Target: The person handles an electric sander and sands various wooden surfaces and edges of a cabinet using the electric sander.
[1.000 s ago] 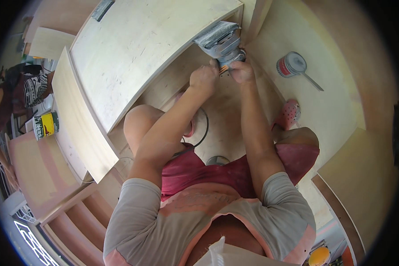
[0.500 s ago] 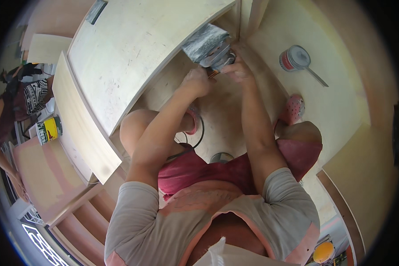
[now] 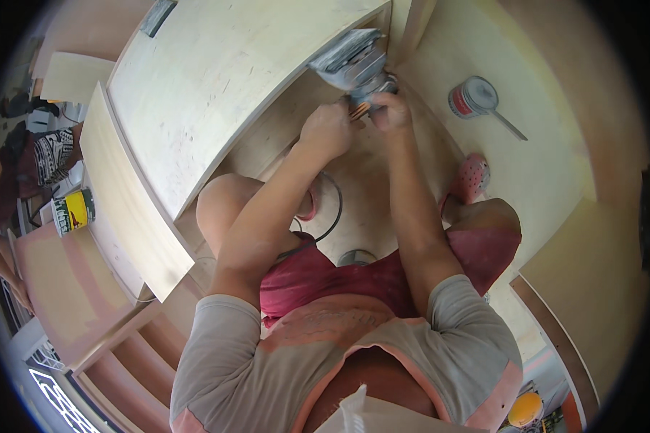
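A dusty grey power sander [image 3: 357,66] with orange marks near its handle is held up at the inner corner of a pale board cabinet. My left hand [image 3: 328,130] is closed round its lower end, and my right hand [image 3: 391,112] grips its side. The sander's flat rectangular pad is tilted, its face turned toward the cabinet's edge. Whether the pad touches the wood I cannot tell. A black hose or cord [image 3: 337,209] loops down between my legs. The large pale panel [image 3: 245,68] lies just left of the sander.
At the right stands an open can [image 3: 477,97] with a stick or scraper handle jutting out. A grey block [image 3: 157,18] rests on the panel's far edge. At left are a loose board [image 3: 133,209], a yellow-and-green bucket [image 3: 74,211] and another person's arm [image 3: 7,267].
The sander has tipped so its pad shows more edge-on, and it has moved slightly up and right. Both hands have kept hold of it. The view has shifted a little.
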`<action>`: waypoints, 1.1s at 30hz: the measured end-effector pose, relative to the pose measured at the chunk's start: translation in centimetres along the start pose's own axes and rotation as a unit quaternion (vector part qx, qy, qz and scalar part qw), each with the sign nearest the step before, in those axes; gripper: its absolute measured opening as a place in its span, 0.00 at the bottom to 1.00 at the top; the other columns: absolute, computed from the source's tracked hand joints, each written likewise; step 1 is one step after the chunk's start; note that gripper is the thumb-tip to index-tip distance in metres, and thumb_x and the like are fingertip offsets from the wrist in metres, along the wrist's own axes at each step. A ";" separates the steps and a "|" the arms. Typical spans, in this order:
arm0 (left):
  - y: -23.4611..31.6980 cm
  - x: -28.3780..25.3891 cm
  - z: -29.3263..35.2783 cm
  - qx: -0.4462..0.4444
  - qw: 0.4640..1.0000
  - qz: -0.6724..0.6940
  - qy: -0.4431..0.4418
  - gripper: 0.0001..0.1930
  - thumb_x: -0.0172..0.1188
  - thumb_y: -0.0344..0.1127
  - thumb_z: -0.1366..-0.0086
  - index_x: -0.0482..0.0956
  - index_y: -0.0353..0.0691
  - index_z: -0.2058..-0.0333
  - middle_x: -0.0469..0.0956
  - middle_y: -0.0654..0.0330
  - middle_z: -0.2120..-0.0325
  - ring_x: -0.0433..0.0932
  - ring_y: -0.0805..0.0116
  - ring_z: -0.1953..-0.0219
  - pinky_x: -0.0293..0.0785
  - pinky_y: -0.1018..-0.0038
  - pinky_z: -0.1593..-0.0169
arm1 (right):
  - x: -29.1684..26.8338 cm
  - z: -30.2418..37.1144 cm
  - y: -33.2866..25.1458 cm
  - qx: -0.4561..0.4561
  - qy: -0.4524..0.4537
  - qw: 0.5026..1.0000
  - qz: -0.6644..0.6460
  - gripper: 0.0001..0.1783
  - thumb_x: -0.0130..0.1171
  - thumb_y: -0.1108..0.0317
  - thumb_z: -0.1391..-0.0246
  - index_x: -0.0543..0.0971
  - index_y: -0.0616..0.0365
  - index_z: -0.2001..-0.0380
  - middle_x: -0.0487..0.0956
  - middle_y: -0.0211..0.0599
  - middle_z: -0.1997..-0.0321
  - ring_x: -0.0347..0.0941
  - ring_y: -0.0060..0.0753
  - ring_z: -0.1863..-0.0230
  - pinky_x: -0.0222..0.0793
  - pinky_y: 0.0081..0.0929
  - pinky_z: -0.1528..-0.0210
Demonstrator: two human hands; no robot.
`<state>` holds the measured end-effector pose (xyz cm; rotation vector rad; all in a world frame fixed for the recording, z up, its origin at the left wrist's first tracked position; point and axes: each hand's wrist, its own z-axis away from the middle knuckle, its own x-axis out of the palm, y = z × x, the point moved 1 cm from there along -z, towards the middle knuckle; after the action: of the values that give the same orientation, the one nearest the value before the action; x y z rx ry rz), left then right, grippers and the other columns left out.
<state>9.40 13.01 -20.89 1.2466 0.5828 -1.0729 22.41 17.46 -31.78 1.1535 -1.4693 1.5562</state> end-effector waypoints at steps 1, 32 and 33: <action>0.6 -0.3 -0.2 0.020 1.000 0.012 0.012 0.18 0.62 0.42 0.49 0.76 0.32 0.66 0.77 0.42 0.71 0.76 0.44 0.64 0.71 0.57 0.60 | 0.0 -0.3 -0.6 -0.012 0.028 1.000 0.005 0.37 0.60 0.85 0.73 0.66 0.54 0.53 0.71 0.39 0.57 0.72 0.41 0.57 0.71 0.40 0.55; 0.7 -3.3 6.0 0.160 0.980 -0.054 0.100 0.27 0.64 0.40 0.48 0.71 0.34 0.51 0.75 0.48 0.60 0.77 0.51 0.61 0.73 0.62 0.59 | 9.2 0.5 -1.7 -0.204 0.287 0.788 0.506 0.47 0.74 0.65 0.76 0.61 0.64 0.49 0.66 0.45 0.52 0.66 0.39 0.51 0.64 0.33 0.48; 0.8 -3.4 5.9 0.159 0.980 -0.055 0.101 0.27 0.64 0.40 0.48 0.71 0.34 0.51 0.75 0.48 0.60 0.77 0.51 0.61 0.73 0.62 0.59 | 9.1 -0.4 -2.4 -0.222 0.288 0.824 0.435 0.47 0.74 0.65 0.76 0.61 0.64 0.49 0.66 0.46 0.52 0.67 0.39 0.52 0.65 0.32 0.50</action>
<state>7.60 8.46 -16.06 1.6331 0.6573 -1.1701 21.31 17.38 -22.42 -0.3475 -1.8510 1.7312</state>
